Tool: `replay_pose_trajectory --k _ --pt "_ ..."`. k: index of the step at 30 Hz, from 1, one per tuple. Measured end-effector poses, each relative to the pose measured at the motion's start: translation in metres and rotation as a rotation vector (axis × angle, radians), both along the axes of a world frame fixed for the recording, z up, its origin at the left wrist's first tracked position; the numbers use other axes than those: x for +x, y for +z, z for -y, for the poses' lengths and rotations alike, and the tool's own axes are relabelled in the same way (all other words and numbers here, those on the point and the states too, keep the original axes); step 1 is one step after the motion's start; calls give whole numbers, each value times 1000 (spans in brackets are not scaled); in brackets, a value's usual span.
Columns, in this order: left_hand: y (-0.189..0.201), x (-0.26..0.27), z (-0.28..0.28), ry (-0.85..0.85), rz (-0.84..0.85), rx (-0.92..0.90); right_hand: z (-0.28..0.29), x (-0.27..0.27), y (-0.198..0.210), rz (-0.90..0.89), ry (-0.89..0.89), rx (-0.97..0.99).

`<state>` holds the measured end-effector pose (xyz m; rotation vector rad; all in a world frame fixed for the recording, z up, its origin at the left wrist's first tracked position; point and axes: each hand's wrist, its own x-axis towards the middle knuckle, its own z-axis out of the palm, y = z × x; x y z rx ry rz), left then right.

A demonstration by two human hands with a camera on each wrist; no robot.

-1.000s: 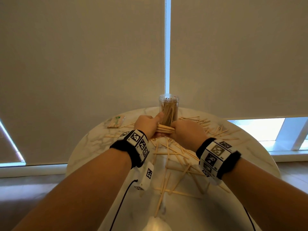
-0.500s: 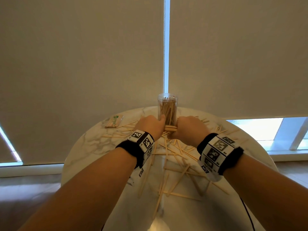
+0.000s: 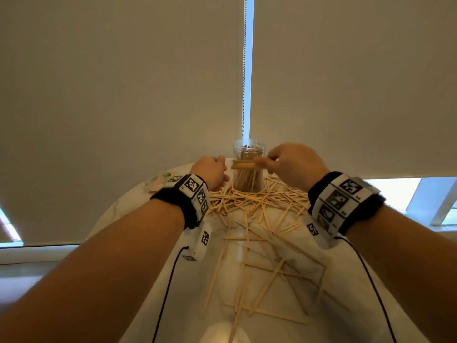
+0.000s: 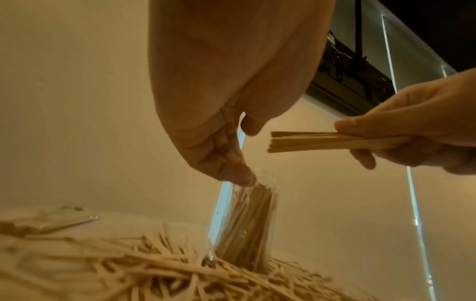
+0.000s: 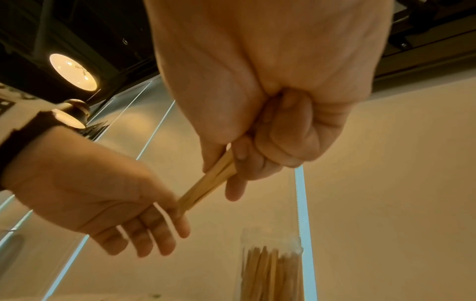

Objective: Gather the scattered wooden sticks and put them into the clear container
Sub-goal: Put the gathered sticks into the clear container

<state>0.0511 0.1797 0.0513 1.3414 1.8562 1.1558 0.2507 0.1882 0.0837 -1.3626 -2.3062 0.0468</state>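
Observation:
A clear container stands upright at the table's far side, tightly packed with wooden sticks; it also shows in the wrist views. My right hand grips a small bundle of sticks level in front of the container's upper half. The bundle pokes out leftward from that fist. My left hand hangs just left of the container with relaxed fingers, empty and a short gap from the bundle's end. Many scattered sticks lie around the container's base and toward me.
The round marble table ends close behind the container, with beige roller blinds right beyond it. A small packet lies at the back left. Black cables run from both wristbands along the table's near part.
Both hands held the bundle low on the table before. Now my right hand has lifted it up in front of the container, and my left hand has let go and drawn left.

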Motion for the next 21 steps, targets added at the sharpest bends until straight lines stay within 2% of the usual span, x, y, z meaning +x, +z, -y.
replay_pose_trajectory --k 2,5,11,16,21 --pt "10 -11 -13 -24 -34 -28 -22 4 18 -5 -73 41" --pt "22 -23 -37 -61 -213 -37 -60 -1 43 67 -180 105" --pt "21 -17 -90 -186 -398 -140 -125 -46 73 448 -193 128" --pt "-6 -10 -122 -194 -291 -118 -156 -88 71 682 -127 65" --pt "-20 -8 -137 -249 -166 -17 -174 -113 43 871 -72 45"
